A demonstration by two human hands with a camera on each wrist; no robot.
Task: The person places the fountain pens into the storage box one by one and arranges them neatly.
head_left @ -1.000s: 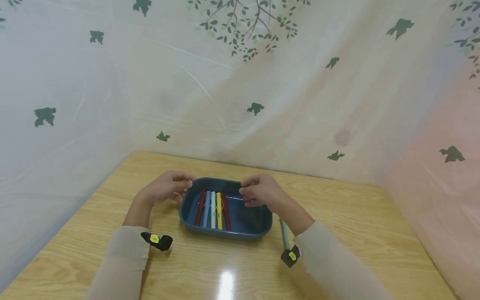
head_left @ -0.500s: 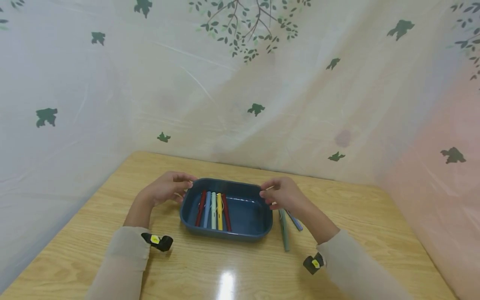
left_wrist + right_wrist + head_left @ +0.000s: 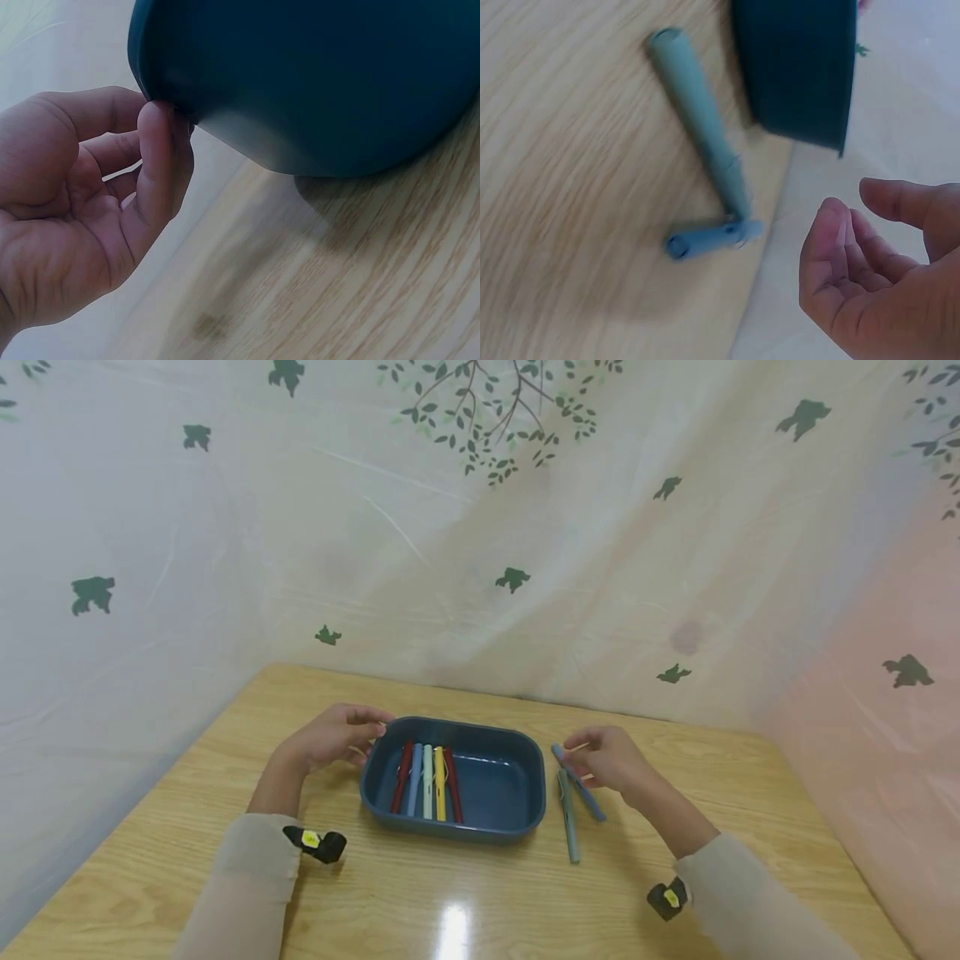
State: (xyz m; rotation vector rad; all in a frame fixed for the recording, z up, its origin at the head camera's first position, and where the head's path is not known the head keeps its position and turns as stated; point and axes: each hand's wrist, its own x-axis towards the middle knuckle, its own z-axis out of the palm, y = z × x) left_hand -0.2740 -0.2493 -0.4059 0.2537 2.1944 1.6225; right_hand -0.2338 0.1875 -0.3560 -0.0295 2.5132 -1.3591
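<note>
A dark blue tray (image 3: 495, 785) sits mid-table with several clip pens lying side by side in its left half: dark red (image 3: 401, 777), blue, pale green, yellow (image 3: 439, 785) and another dark red. At its far left corner my left hand (image 3: 330, 739) pinches the rim between thumb and fingers, which the left wrist view shows up close. My right hand (image 3: 611, 760) hovers by the far end of a loose blue pen (image 3: 592, 803), thumb and fingers apart and nothing between them. Beside that pen, partly touching it, lies a grey-green pen (image 3: 694, 109).
The wooden table (image 3: 360, 910) runs back to a pale curtain (image 3: 450, 568) printed with leaves and birds, which also encloses both sides. Small black cameras (image 3: 324, 845) are strapped to both wrists.
My right hand has left the tray's inside, crossed its right rim and moved right to the loose blue pen. Both loose pens are now uncovered. The left hand and tray stay put.
</note>
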